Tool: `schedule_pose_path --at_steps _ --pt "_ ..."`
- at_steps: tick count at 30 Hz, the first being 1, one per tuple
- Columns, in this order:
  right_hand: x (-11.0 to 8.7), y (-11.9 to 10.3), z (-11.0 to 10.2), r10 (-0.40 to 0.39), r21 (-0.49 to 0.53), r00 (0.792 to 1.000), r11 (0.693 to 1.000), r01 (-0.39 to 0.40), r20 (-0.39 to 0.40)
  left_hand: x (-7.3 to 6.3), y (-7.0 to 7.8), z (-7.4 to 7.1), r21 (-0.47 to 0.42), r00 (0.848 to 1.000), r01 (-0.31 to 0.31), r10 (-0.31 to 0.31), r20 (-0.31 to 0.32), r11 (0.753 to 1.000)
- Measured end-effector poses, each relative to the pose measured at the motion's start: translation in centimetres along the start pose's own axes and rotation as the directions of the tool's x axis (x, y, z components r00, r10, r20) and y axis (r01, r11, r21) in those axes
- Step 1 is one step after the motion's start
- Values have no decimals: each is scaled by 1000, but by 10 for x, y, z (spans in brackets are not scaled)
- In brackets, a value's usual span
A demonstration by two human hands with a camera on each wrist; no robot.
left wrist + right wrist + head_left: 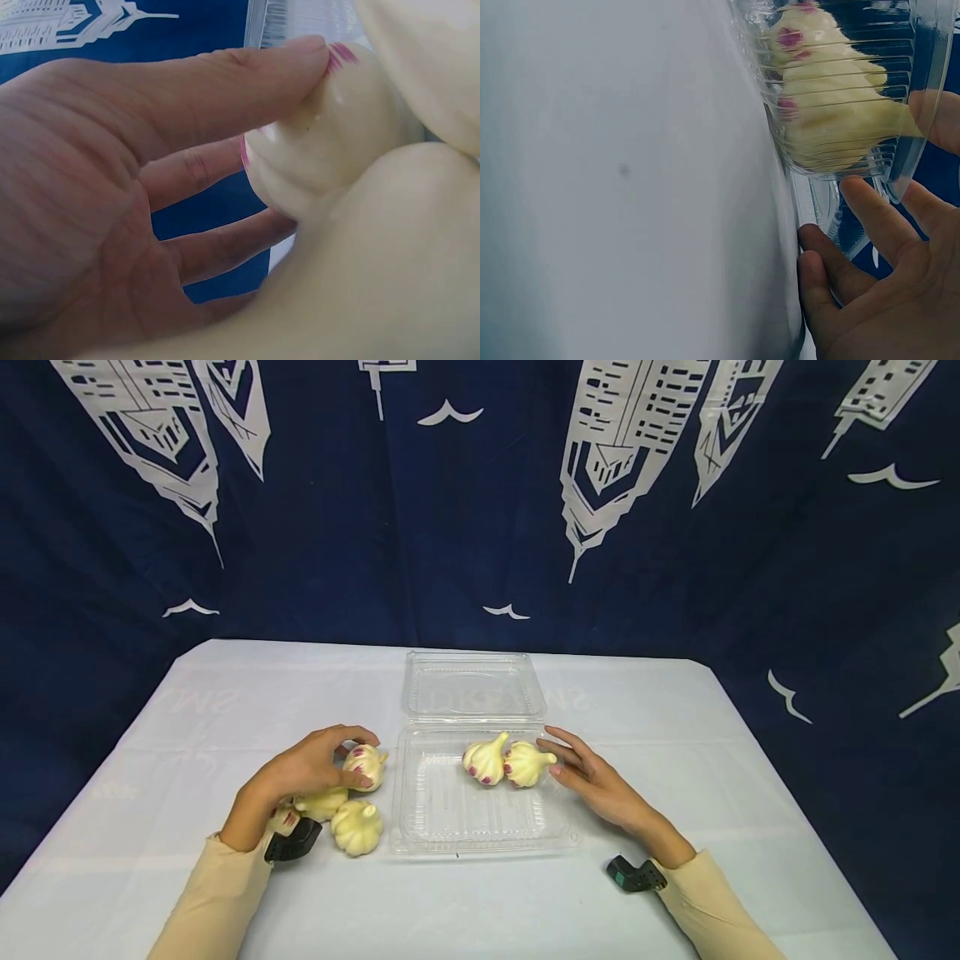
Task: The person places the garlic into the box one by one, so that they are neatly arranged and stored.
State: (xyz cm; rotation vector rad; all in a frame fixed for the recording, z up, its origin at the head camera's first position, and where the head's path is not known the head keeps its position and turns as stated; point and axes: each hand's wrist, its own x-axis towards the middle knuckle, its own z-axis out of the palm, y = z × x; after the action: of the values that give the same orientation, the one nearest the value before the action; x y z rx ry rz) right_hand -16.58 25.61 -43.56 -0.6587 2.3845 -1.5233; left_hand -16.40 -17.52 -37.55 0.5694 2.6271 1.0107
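My left hand [307,768] holds a garlic bulb [365,766] with purple-pink marks, left of a clear plastic clamshell box [480,843]. In the left wrist view the thumb [225,94] presses one side of this bulb [337,127], with fingers behind it. Two garlic bulbs lie side by side in the box's base, one nearer the middle [482,762] and one to its right [527,763]. My right hand [603,785] is at the box's right wall, fingers spread, beside the right bulb's stem; whether it touches the stem or wall I cannot tell.
More garlic bulbs lie on the white table below my left hand, among them a front one [356,828] and one behind it [321,804], partly covered by the wrist. The box's lid [474,687] lies folded back. A dark blue printed cloth [472,527] hangs behind.
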Motion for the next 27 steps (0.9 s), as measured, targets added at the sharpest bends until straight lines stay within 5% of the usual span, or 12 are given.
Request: schedule_pose_path --at_steps 11,19,27 --pt "-1 -1 0 15 1 1000 1000 -15 -5 1 -1 0 -1 999 -24 24 25 1000" --pt "-2 -1 0 25 -1 1000 1000 -25 -6 -2 0 -2 13 997 -25 26 -79 1000" --pt "0 -1 1 15 4 1000 1000 -15 -7 -5 4 -5 -6 981 -97 95 -167 995"
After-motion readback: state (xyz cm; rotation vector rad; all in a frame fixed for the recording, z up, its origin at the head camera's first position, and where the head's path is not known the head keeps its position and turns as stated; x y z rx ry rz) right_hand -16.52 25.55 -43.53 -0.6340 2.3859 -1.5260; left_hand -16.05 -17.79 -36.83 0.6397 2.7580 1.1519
